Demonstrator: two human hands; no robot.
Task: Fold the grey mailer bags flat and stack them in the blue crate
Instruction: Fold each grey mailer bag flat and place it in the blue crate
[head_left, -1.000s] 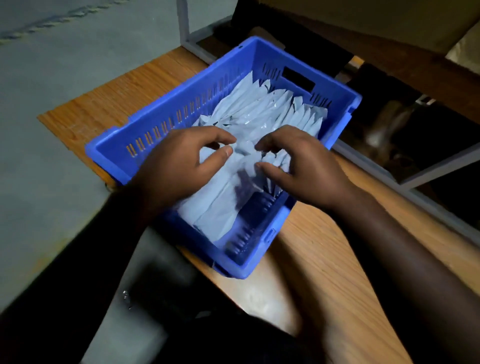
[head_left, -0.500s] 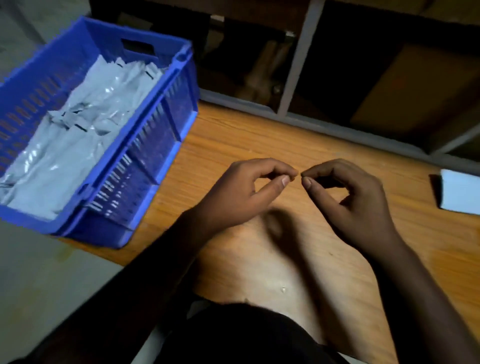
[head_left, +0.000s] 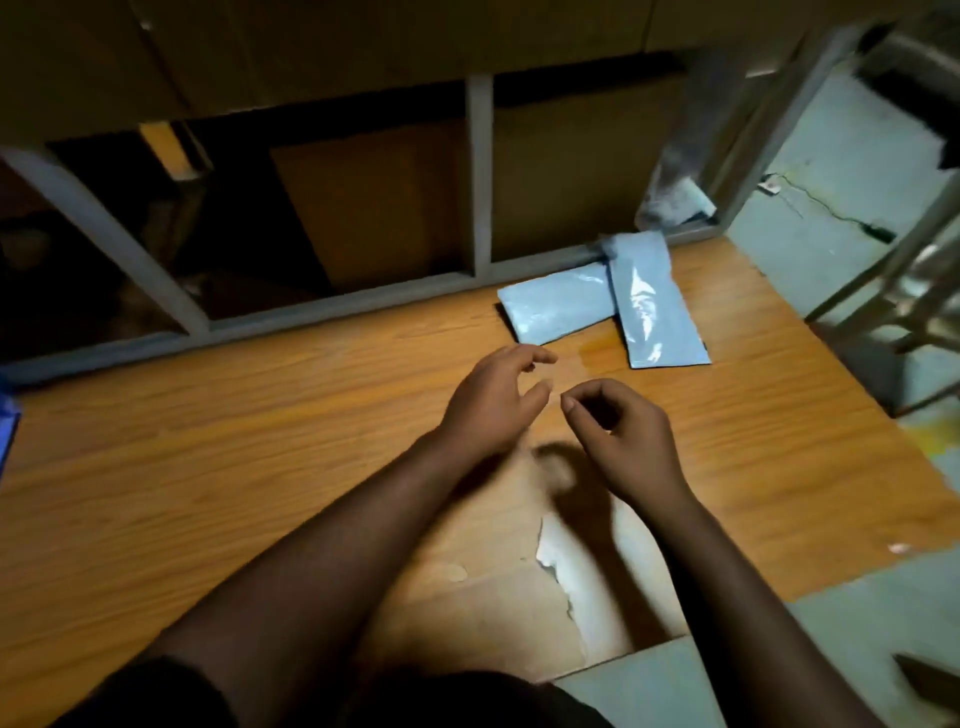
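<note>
While hovering side by side above the bench, hold nothing: left hand with a slack grip, fingers spread and pointing forward; right hand with a half-curled grip, thumb and forefinger close but not touching, likewise empty

Ahead, near the back edge of the bench: two grey mailer bags, unfolded and glossy. Nearer bag lying crosswise, just beyond the left fingertips; farther bag lying lengthwise, its long edge overlapping the end of the first. Blue crate only a sliver at the far left edge of view, well apart from both bags and hands, contents out of sight.

Judged step: reaching for the next bag to fold.

Likely troubles from here:
- Dragging the lower bag probably shifts the one resting on it, perhaps skewing it toward the right edge of the bench; better to lift the upper bag first.
- Looks slick, so a light pinch may slide off and a crease may spring back before reaching the crate.
- Pushing instead of lifting may send a bag over the grey rail into the dark gap behind.
- Folding over the peeled patch near the front edge risks snagging the film on the torn veneer.
- Long carry leftward to the crate gives a loose fold time to unfold
</note>
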